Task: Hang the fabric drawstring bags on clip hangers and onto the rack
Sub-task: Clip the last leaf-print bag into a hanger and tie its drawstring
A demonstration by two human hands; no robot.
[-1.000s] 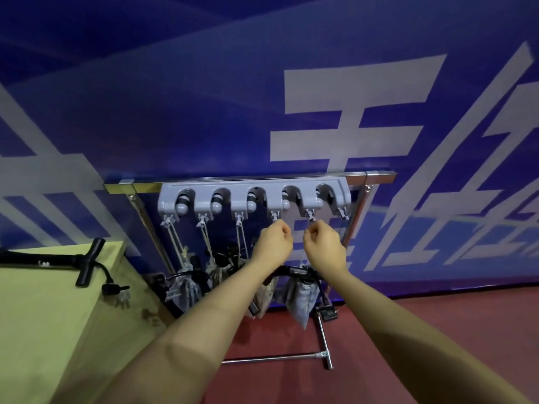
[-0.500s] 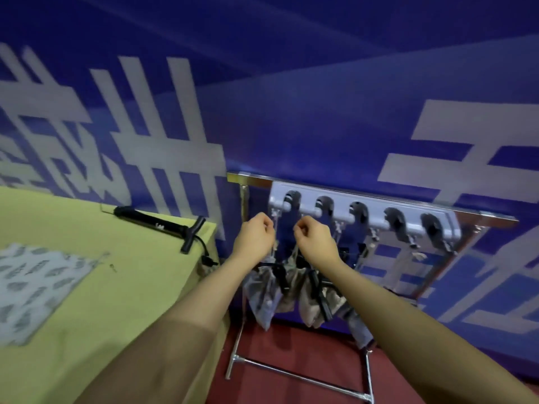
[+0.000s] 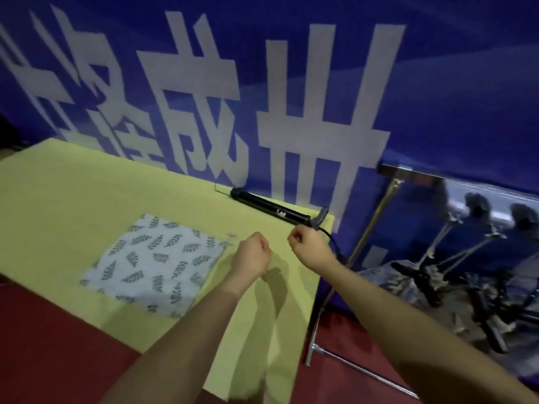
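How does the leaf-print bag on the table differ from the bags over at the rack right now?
The leaf-print bag lies spread flat on the yellow table; the bags at the rack hang bunched below it. The table bag has no hanger on it; the rack bags hang with black clip hangers. The table bag lies just beyond the left hand; the rack bags sit off to the right of the right hand. The rack bags are too blurred to compare the print.

Large white Chinese characters run across the blue banner, "成" and "世" readable among them; a small white mark on the black pump is illegible.
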